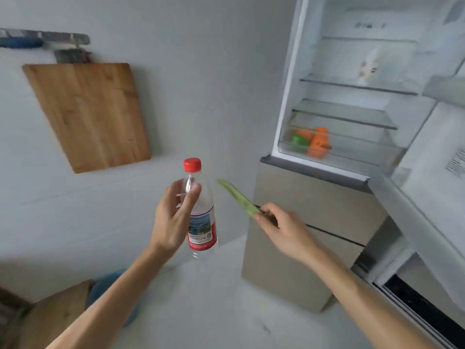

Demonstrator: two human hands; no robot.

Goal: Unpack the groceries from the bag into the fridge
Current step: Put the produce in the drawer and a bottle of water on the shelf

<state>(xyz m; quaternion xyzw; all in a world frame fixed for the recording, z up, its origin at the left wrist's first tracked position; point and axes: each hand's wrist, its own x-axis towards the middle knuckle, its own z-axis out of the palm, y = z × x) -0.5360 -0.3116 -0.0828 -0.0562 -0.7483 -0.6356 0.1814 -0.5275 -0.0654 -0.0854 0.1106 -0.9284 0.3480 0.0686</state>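
My left hand grips a clear water bottle with a red cap and a red label, held upright in mid-air. My right hand pinches one end of a long thin green vegetable that points up and to the left. The fridge stands open at the right. Its bottom crisper drawer holds an orange vegetable and a green one. A pale packet lies on an upper shelf. A brown paper bag sits at the lower left.
A wooden cutting board hangs on the grey wall at the left, under a rail with utensils. The open fridge door fills the right edge. Beige freezer drawers lie below the fridge compartment. Something blue lies beside the bag.
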